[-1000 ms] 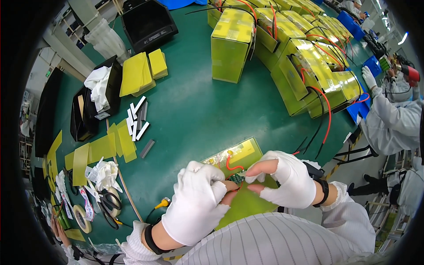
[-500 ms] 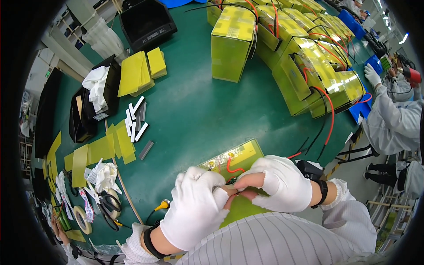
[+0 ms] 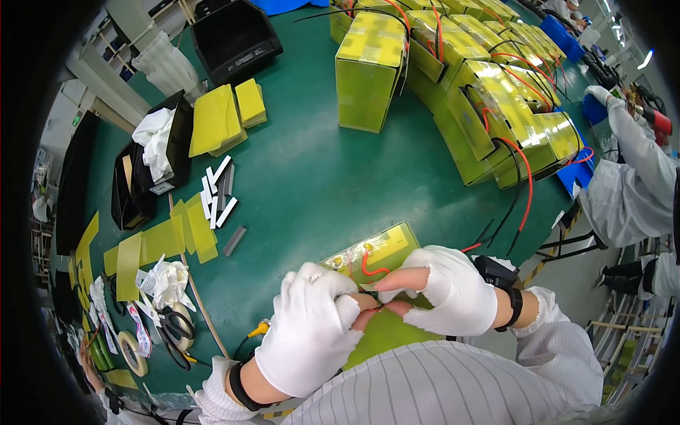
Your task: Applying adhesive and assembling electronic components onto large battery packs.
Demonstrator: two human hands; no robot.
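Both my hands wear white gloves with bare fingertips and meet over a yellow-wrapped battery pack [image 3: 393,248] at the table's near edge. My left hand [image 3: 308,333] is closed, its thumb and fingers pinching at the pack's middle. Opposite it, my right hand [image 3: 450,294] is pinched too, thumb and forefinger almost touching the left fingertips. What lies between the fingertips is small and mostly covered; I cannot make it out. A red wire [image 3: 365,263] curves over the pack just beyond my fingers.
Yellow battery packs [image 3: 368,71] with red and black leads crowd the far right. Left lie yellow sheets [image 3: 214,120], grey and white strips [image 3: 225,212], black scissors [image 3: 173,336] and tape rolls [image 3: 132,353]. Black bins [image 3: 234,39] stand farther back. A co-worker's sleeve [image 3: 641,149] shows at right.
My hands stay pinched together over the pack, with only a slight shift of the fingers. At right, the co-worker's gloved hand has moved up and away.
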